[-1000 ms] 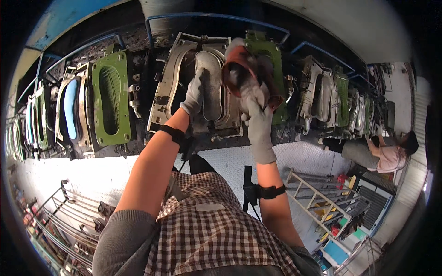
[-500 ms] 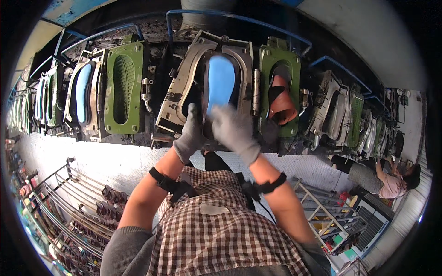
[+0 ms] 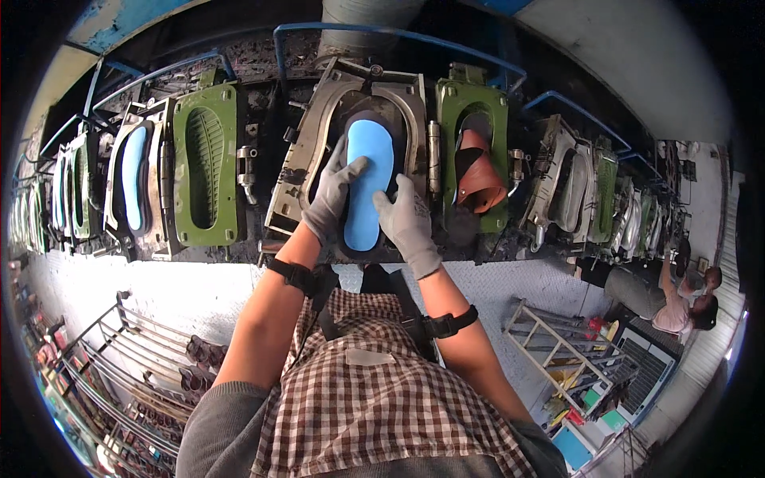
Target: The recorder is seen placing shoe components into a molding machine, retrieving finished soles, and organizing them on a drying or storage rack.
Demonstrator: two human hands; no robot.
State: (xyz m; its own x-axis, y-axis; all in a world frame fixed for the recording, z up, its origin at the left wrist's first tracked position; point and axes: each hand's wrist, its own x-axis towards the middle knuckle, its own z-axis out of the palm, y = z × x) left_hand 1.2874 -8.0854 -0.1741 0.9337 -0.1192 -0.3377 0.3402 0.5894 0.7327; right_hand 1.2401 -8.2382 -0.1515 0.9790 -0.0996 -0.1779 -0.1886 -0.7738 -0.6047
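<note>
Over an opened metal mould (image 3: 296, 171), a blue insole (image 3: 371, 179) lies on a slightly larger dark sole-shaped piece, its rim showing along the edges. My left hand (image 3: 332, 191), in a grey glove, grips the left side, thumb on the blue face and fingers partly hidden. On the lower right edge my gloved right hand (image 3: 408, 227) holds the insole, thumb at its border, the other fingers partly out of sight. Right of them, a green mould plate (image 3: 496, 127) carries a reddish-brown shoe upper (image 3: 481, 182). The left green plate (image 3: 186, 159) has a ribbed, sole-shaped hollow.
More moulds run along the bench both ways, one with another blue insole (image 3: 134, 179). Blue bars (image 3: 398, 30) arch behind them. Metal racks (image 3: 131, 342) with shoes stand behind me at left; a frame cart (image 3: 550, 350) stands at right. Another person (image 3: 669, 311) is at far right.
My right hand has moved from across the insole's lower half to its right edge, uncovering the lower end. The insole sits a little lower, and my left thumb now rests on it.
</note>
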